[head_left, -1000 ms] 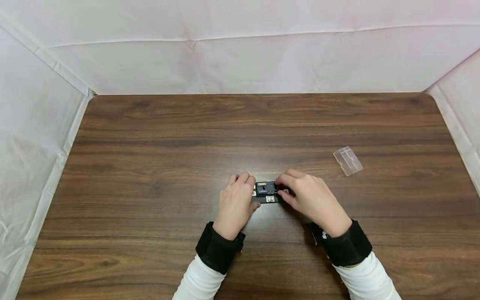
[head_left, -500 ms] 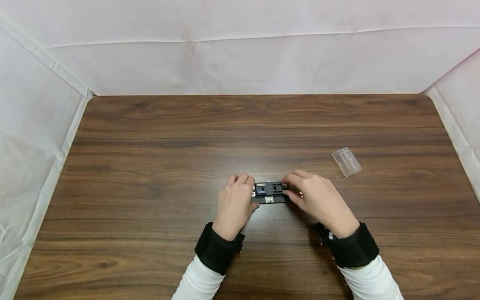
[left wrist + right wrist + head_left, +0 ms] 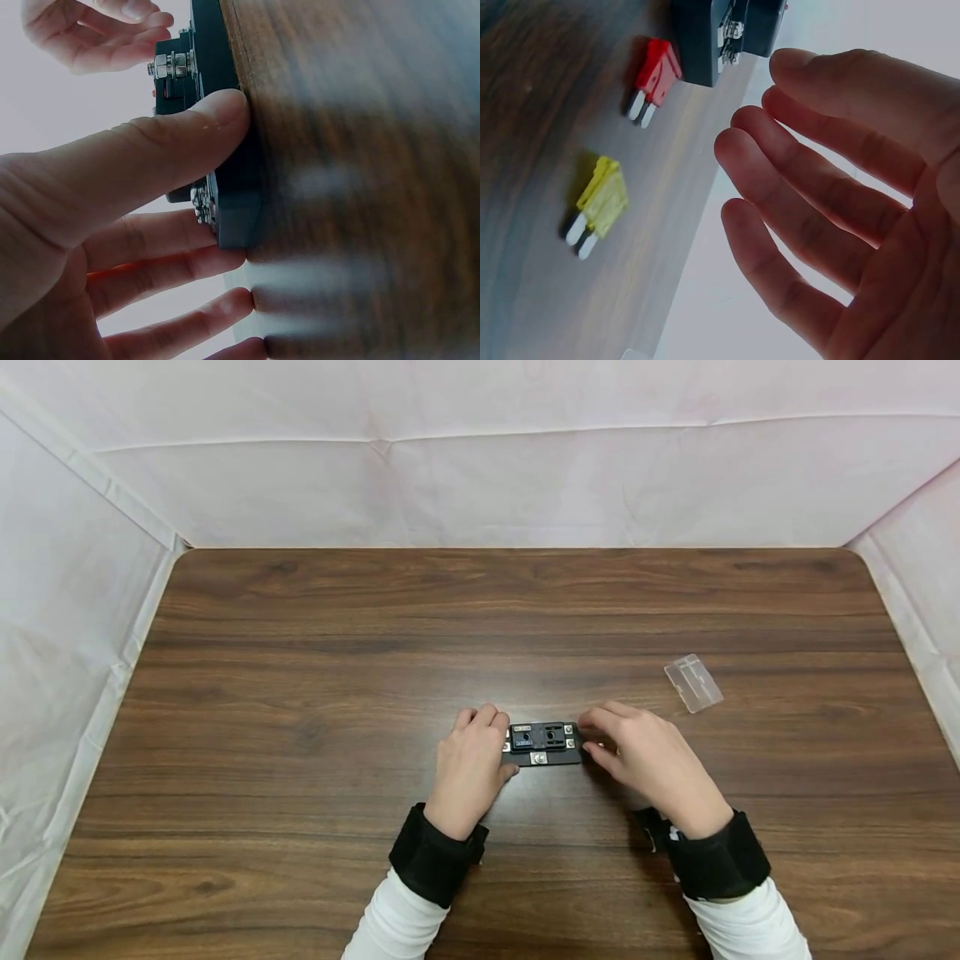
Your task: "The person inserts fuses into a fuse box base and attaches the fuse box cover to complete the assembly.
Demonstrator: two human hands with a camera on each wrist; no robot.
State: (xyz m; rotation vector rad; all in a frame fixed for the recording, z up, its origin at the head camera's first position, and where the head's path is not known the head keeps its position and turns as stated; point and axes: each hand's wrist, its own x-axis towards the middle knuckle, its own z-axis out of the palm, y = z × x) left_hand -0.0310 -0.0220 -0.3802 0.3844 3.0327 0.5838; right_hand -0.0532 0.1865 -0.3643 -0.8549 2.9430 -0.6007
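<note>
A black fuse holder [image 3: 558, 757] with metal screw terminals lies flat on the table, its right end uncovered in the head view. My left hand [image 3: 468, 768] grips its left end, with the thumb [image 3: 217, 116] along the near side and several fingers round the far side. Just off the right end hovers my right hand [image 3: 652, 760], fingers loosely bent and holding nothing. Below that hand, in the right wrist view, a red blade fuse [image 3: 658, 73] lies beside the holder, and a yellow blade fuse [image 3: 604, 196] lies farther out. The head view mostly hides both fuses behind the right hand.
A clear plastic cover [image 3: 693, 682] lies on the wooden table [image 3: 337, 635], beyond the right hand. White cloth walls [image 3: 480, 485] stand along the back and both sides.
My right hand has drawn back to the right from over the fuse holder, baring its right end and terminals. The left hand keeps its grip, and the holder stays in place.
</note>
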